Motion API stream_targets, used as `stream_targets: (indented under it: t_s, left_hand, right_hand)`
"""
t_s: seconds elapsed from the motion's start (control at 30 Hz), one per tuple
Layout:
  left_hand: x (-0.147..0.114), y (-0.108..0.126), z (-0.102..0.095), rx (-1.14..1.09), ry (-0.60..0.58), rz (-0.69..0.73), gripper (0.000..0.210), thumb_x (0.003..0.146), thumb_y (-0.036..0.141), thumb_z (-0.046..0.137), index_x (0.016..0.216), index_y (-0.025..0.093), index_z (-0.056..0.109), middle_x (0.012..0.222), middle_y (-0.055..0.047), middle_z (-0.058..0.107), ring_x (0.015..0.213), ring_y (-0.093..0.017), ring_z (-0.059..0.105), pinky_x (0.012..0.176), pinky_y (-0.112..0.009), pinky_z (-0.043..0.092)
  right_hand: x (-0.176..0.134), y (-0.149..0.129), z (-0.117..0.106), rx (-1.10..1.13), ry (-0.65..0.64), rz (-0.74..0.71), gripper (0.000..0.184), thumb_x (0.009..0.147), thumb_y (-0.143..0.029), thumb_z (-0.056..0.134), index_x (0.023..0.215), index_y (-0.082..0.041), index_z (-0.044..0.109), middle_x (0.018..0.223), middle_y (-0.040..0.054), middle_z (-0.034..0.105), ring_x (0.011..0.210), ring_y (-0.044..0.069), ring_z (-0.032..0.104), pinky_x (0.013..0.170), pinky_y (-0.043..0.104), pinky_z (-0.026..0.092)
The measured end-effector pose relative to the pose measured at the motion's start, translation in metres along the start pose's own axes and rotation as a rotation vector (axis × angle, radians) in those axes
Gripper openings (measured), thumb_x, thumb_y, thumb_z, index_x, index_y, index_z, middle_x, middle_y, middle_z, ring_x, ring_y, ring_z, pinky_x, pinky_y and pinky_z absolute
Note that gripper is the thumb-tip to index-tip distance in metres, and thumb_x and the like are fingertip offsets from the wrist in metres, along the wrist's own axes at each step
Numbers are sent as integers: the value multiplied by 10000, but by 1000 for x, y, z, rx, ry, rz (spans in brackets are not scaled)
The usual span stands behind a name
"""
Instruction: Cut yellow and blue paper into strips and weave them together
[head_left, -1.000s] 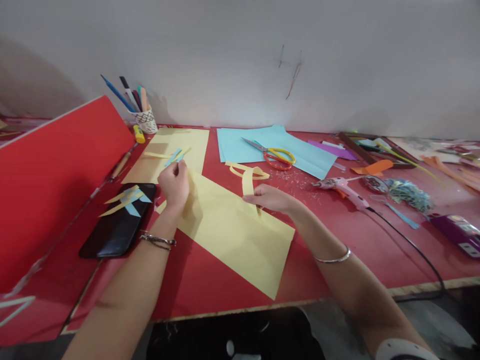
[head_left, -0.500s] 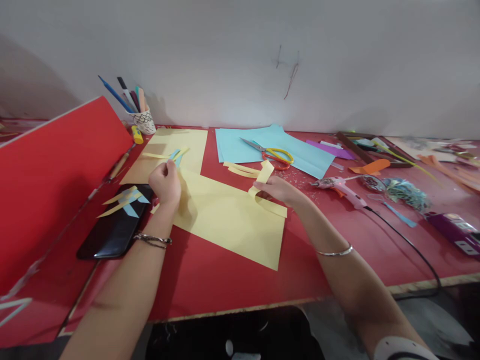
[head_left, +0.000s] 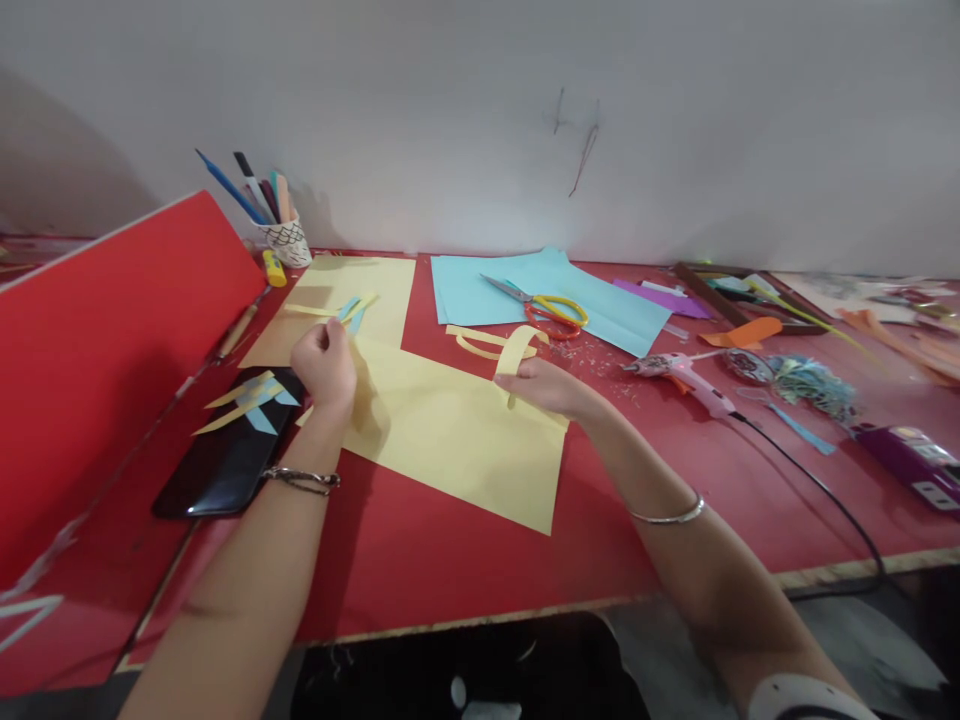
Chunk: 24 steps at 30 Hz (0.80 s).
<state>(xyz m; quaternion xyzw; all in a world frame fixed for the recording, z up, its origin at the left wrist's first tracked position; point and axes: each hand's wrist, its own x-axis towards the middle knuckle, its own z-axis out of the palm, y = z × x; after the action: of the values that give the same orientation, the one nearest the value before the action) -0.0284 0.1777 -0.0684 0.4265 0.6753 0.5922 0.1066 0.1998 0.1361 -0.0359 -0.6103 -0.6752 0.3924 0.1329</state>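
Note:
My left hand (head_left: 326, 365) is closed, raised over the left end of a pale yellow paper sheet (head_left: 465, 450). Out of its top stick crossed blue and yellow paper strips (head_left: 354, 314); their lower part is hidden by the fingers. Above the sheet's right side, my right hand (head_left: 546, 386) pinches a yellow paper strip (head_left: 514, 348) that bends over in an arch. Just behind it on the table are more yellow strips (head_left: 466, 332). A similar woven blue and yellow strip piece (head_left: 256, 400) rests on a black phone (head_left: 210, 485) left of my left hand.
Scissors (head_left: 536, 300) lie on light blue sheets (head_left: 480, 300) at the back. A pink glue gun (head_left: 694, 385) with its cord is on the right, near a purple power strip (head_left: 911, 462). A red board (head_left: 120, 350) leans at the left, by a pen cup (head_left: 286, 243).
My right hand has shifted slightly left, and the yellow strip in it now curves into a rounder arch. My left hand has moved slightly left, still closed round its strips.

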Motion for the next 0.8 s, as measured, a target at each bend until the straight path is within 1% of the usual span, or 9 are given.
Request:
stream_targets:
  t_s: [0.07,0.1,0.27,0.37,0.47,0.53,0.6,0.67,0.8]
  left_hand:
    - [2,-1,0,-2,6,-6,402,751,142,432,402,187,238,437,66,183,446,-69,210,481,-252,193]
    - [3,-2,0,-2,8,-11,398,748,140,434,401,186,244,436,66,190,448,-68,214,482,-252,196]
    - [5,-4,-2,3,33,-39,403,753,129,436,397,187,254,429,67,193,450,-70,216,481,-255,199]
    - [5,-3,-3,4,31,-41,408,758,130,437,399,187,252,429,66,193,455,-70,217,482,-254,199]
    - [5,-3,-2,6,36,-36,408,756,116,444,398,182,260,420,68,202,462,-67,219,489,-253,196]
    - [5,-4,-1,3,47,-32,406,758,111,438,402,182,259,425,70,198,463,-68,212,491,-256,190]
    - [5,-5,0,-6,55,-28,405,762,115,435,407,186,254,436,71,191,462,-69,205,491,-258,184]
    - [5,-7,1,-16,60,-22,406,767,121,432,410,191,252,442,70,188,462,-72,201,491,-260,178]
    - [7,-10,1,-34,45,-15,417,765,121,444,404,199,251,433,69,192,454,-77,200,489,-268,173]
  right_hand:
    - [1,1,-1,-11,22,42,322,779,-354,453,527,-155,473,492,-33,400,453,77,386,457,222,280]
    - [2,2,-3,-8,30,52,322,774,-364,463,532,-154,489,489,-30,411,455,81,397,458,225,288]
    - [5,16,-14,90,55,58,272,762,-351,501,598,-145,571,554,14,545,536,122,506,506,239,368]
    - [4,21,-20,136,56,74,275,783,-361,478,672,-139,598,654,50,614,600,140,551,547,243,406]
    - [0,16,-20,138,38,62,334,787,-438,458,746,-144,611,793,84,647,684,161,582,598,249,429]
    - [-3,9,-15,74,38,37,368,753,-500,478,762,-157,610,847,84,648,736,174,586,627,250,432]
    - [-6,2,-10,-5,34,-10,366,716,-523,509,756,-171,602,861,69,647,769,177,583,644,246,430]
    - [-8,-2,-5,-79,31,-53,319,703,-488,535,737,-176,590,841,54,645,766,174,581,634,238,424]
    - [-7,-2,-2,-178,56,-43,164,731,-298,509,705,-154,583,797,58,641,722,155,578,584,215,403]
